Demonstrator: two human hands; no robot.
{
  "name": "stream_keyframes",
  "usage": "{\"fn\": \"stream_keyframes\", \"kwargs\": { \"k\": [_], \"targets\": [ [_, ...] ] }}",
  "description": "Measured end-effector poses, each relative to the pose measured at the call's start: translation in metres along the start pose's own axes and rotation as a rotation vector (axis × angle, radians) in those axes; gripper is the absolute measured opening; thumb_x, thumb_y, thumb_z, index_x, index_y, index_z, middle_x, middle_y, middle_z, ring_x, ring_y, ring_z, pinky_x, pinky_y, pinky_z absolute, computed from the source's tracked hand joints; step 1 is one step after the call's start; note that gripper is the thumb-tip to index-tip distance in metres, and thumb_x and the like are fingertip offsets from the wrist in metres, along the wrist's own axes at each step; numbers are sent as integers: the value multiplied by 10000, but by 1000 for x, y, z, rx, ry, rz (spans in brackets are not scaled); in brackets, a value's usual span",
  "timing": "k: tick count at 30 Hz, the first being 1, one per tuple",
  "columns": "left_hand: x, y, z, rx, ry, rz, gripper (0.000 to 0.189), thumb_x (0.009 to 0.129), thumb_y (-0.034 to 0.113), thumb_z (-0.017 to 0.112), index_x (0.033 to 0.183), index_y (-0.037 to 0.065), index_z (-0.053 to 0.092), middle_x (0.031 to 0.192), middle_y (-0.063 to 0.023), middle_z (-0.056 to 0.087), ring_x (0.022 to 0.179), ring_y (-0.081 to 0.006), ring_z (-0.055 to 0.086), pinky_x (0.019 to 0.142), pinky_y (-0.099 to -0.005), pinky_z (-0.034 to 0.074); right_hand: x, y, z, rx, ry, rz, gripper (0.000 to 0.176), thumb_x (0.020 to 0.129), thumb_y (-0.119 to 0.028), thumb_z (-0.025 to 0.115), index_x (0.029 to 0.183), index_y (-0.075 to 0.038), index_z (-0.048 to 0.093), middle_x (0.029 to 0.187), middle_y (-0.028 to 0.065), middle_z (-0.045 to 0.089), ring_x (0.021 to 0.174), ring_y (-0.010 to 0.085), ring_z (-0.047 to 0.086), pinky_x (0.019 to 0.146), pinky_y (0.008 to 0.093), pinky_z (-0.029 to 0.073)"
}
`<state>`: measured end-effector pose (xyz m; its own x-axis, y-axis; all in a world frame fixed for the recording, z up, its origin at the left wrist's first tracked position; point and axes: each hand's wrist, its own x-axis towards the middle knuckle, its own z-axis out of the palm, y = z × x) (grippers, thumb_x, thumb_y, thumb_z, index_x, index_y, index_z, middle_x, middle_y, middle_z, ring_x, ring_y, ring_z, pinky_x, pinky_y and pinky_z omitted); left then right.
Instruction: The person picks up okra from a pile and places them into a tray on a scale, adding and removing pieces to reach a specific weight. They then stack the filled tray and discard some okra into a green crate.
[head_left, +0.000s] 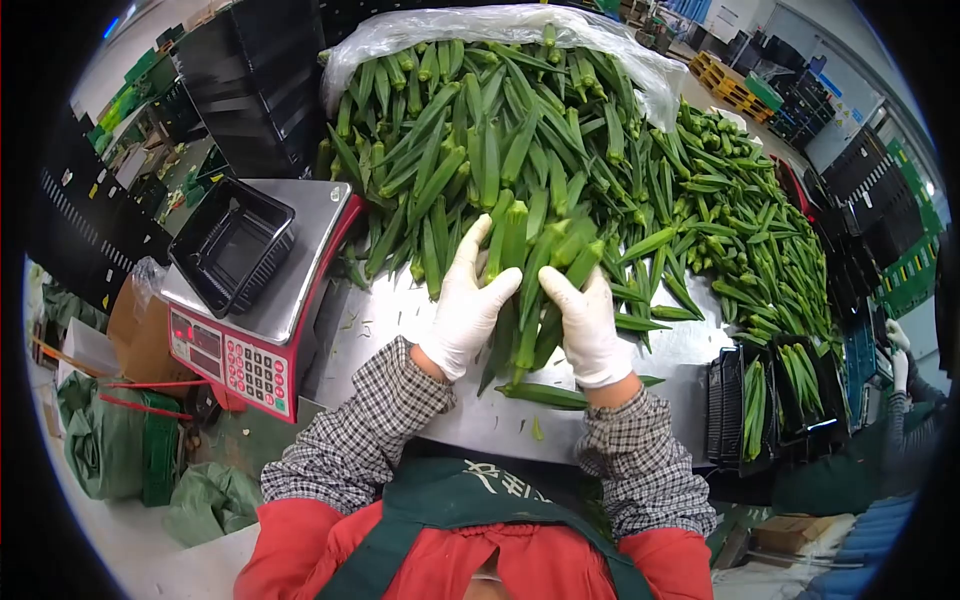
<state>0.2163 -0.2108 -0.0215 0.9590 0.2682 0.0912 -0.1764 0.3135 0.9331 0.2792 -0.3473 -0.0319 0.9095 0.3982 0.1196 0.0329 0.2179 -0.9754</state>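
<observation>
My left hand, in a white glove, curls round several green okra pods at the front of the big heap. From the other side my right hand, gloved the same way, grips more okra pods, with the thumb toward the left hand. The pods between the hands point toward me, over the metal tabletop. One loose okra pod lies just below them. Behind the hands rises the okra heap; my fingertips are partly hidden among the pods.
To the left, a red-edged weighing scale bears a black plastic tray. Clear plastic sheeting edges the heap's back. Stacked black trays and okra-filled trays stand at right. Another person's gloved hand shows at far right.
</observation>
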Motion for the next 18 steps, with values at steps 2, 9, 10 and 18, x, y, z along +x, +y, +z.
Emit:
{"fn": "stream_keyframes", "kwargs": {
  "k": [2, 9, 10, 18],
  "targets": [
    [-3, 2, 2, 1, 8, 82, 675, 856, 48, 570, 1440, 0, 236, 1397, -135, 385, 1242, -179, 425, 1047, -299, 332, -9, -5, 13, -7, 46, -42, 535, 829, -121, 659, 1301, -5, 434, 1218, 95, 538, 1087, 181, 520, 966, 311, 399],
    [-4, 7, -3, 52, 22, 196, 607, 884, 38, 543, 1427, -1, 277, 1369, -122, 425, 1224, -167, 436, 1040, -285, 331, -9, -19, 32, -16, -55, -117, 626, 809, -92, 670, 1348, -8, 364, 1193, 102, 553, 1069, 172, 542, 922, 291, 437],
    [-3, 5, -6, 80, 27, 200, 602, 885, 33, 542, 1425, -1, 281, 1361, -121, 434, 1218, -165, 441, 1036, -283, 336, -2, -23, 29, -87, -81, -91, 629, 806, -92, 673, 1347, -8, 363, 1180, 102, 561, 1055, 172, 549, 914, 288, 442],
    [16, -5, -59, -588, -11, -112, 529, 901, 120, 553, 1384, 29, 356, 1196, -159, 557, 925, -245, 632, 738, -312, 550, 23, -14, -15, 261, -16, 125, 358, 812, -133, 619, 1142, -13, 549, 1083, 138, 646, 790, 167, 635, 678, 279, 541]
  ]
}}
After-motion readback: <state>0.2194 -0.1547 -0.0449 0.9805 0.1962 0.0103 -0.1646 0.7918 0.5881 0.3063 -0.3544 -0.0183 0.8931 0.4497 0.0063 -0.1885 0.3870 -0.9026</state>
